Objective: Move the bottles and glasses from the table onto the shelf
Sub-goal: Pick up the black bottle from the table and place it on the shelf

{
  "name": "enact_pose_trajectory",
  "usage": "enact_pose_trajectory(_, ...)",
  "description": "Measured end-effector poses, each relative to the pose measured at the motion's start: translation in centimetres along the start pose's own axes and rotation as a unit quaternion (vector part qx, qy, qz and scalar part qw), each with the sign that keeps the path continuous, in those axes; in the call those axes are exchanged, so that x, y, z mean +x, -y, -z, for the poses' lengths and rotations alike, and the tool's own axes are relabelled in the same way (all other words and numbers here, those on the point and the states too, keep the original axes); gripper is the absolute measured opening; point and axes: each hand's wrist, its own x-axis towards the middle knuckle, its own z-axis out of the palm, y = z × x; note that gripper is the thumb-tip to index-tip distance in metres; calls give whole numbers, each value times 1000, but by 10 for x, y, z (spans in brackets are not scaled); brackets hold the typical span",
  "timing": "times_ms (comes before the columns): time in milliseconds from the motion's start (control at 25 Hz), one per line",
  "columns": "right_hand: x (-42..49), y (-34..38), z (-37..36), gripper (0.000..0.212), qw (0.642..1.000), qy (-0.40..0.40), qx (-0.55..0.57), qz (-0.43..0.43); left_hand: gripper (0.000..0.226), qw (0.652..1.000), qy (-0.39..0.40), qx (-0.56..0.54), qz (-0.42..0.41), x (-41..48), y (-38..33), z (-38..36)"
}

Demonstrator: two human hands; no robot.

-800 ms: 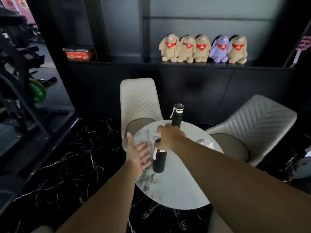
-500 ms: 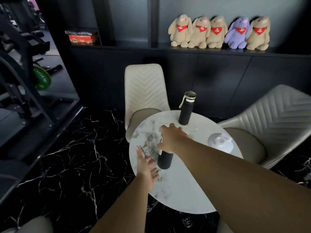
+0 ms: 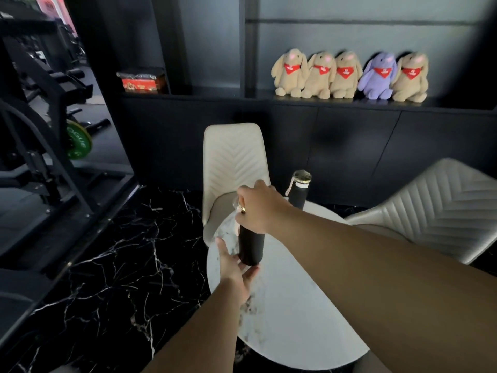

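Note:
My right hand (image 3: 258,207) grips the cap end of a black bottle (image 3: 250,246), which hangs lifted a little above the round white marble table (image 3: 290,313). Just under the bottle's base sits my left hand (image 3: 234,267), palm up, fingers apart, touching or nearly touching the bottom. A second black bottle (image 3: 298,193) with a silver cap stands upright at the table's far side, behind my right wrist. The dark shelf (image 3: 215,94) runs along the back wall. No glasses are visible now; my right arm hides that part of the table.
Two beige chairs flank the table, one behind it (image 3: 234,157) and one at the right (image 3: 441,208). Several plush rabbits (image 3: 349,75) and a red box (image 3: 141,82) occupy the shelf. Gym equipment (image 3: 40,130) stands at the left on black marble floor.
My right hand has lifted the near bottle off the table and toward the far side. My left hand has slid under its base. The camera view has tilted up.

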Motion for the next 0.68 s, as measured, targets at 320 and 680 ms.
enact_pose_trajectory(320, 65, 98, 169, 59, 980, -187, 28, 68, 90, 991, 71, -13, -112, -69, -194, -62)
enact_pose_trajectory(680, 219, 216, 264, 41, 954, -283, 18, 96, 69, 961, 178, 49, -204, -42, -422, -79)
